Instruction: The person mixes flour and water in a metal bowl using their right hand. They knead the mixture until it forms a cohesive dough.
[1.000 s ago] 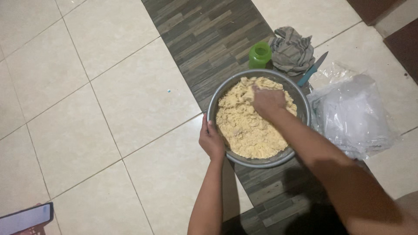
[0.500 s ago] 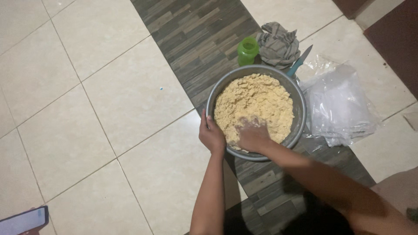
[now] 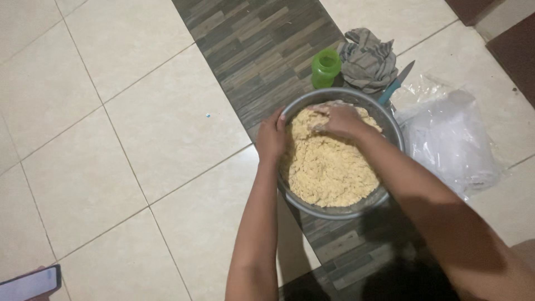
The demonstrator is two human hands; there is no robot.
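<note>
We've got the left hand (image 3: 271,135) clamped on the near-left rim of the metal bowl (image 3: 390,124), fingers curled over the edge — the bowl sits on the floor's dark tile strip (image 3: 251,50). The right hand (image 3: 338,119) lies flat on the crumbly yellow dough (image 3: 329,173) at the far side, fingers together, pressing — green cup (image 3: 325,67), grey cloth (image 3: 366,58) and plastic bag (image 3: 451,139) just beyond.
</note>
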